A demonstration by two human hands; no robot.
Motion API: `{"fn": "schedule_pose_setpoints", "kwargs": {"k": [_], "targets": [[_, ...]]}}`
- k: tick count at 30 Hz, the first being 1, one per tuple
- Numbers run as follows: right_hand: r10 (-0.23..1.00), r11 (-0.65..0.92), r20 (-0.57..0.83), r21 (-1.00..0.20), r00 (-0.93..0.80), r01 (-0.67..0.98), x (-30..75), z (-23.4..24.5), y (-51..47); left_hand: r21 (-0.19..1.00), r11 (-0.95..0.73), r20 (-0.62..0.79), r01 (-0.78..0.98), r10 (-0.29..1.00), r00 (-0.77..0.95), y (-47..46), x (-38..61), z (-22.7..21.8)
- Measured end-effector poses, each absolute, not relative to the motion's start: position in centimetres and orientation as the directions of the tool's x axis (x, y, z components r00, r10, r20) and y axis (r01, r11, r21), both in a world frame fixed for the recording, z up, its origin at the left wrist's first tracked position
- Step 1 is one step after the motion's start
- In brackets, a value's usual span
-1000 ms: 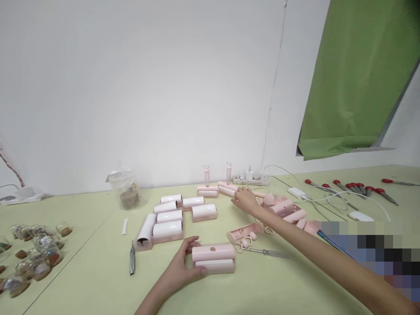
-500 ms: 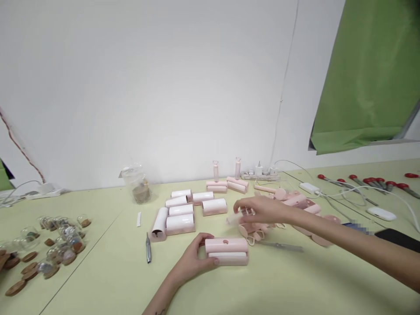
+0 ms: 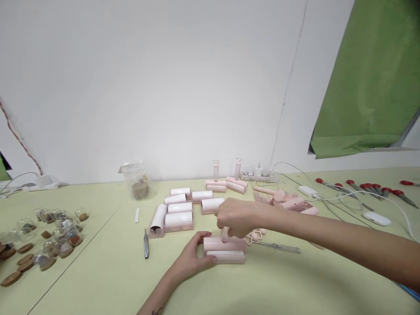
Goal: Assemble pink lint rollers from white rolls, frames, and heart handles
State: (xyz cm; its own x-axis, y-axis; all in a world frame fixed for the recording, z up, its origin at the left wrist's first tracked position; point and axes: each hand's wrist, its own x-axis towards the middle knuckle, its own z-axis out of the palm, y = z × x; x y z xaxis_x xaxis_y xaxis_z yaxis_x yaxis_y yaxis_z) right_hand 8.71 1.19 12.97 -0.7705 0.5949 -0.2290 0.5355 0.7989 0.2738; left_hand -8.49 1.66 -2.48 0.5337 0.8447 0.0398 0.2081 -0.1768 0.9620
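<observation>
While I look down through the head camera, my left grip (image 3: 192, 261) is clasped round the left end of a pink case (image 3: 229, 253), which lies flat on the desk (image 3: 98, 280) toward the middle of its near edge. My left forearm is cut off by the bottom of the picture.

My right grip (image 3: 236, 217) is pinched shut on a small pink stub (image 3: 225, 235) that stands upright on the top of the case. My fingers cover most of it, so I cannot tell its full shape, nor whether it sits inside the case or only rests on it. My right arm runs out of the picture at the right.

A screwdriver (image 3: 278, 248) lies just right of the case, its tip end hidden among small pink bits. Beyond my right forearm a heap of pink parts (image 3: 288, 202) is half covered by the arm and hard to sort out. Toward the far edge a cluster of closed cases (image 3: 179, 214) lies close together, and a slim metal tool (image 3: 146, 246) lies left of my left grip. Near the left edge stand glass jars (image 3: 55, 232), some of them cut off. Red-handled tools (image 3: 367, 188) near the far right corner are too small to make out.
</observation>
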Motion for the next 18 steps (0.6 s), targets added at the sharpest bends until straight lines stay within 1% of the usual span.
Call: {"fn": "schedule_pose_setpoints", "kwargs": {"k": [2,4,9,14,18], "targets": [[0.608,0.791,-0.265,0.283,-0.748,0.542,7.5,13.2,1.3,0.965,-0.167,0.034,0.201,0.844,0.535,1.5,-8.4,-2.4],[0.625,0.779,-0.271,0.289,-0.732,0.557,6.5,13.1,1.1,0.965,-0.174,0.042,0.198,0.844,0.535,1.4,-8.3,-2.4],[0.682,0.73,-0.246,0.292,-0.689,0.618,5.2,12.4,0.1,0.957,-0.199,0.068,0.211,0.861,0.504,1.5,-8.1,-2.4],[0.706,0.708,-0.268,0.24,-0.655,0.664,5.9,12.1,0.7,0.963,-0.222,0.109,0.154,0.84,0.531,1.5,-8.2,-2.5],[0.717,0.695,-0.258,0.187,-0.647,0.695,6.6,12.3,1.6,0.956,-0.235,0.108,0.176,0.84,0.532,1.5,-8.2,-2.3]]}}
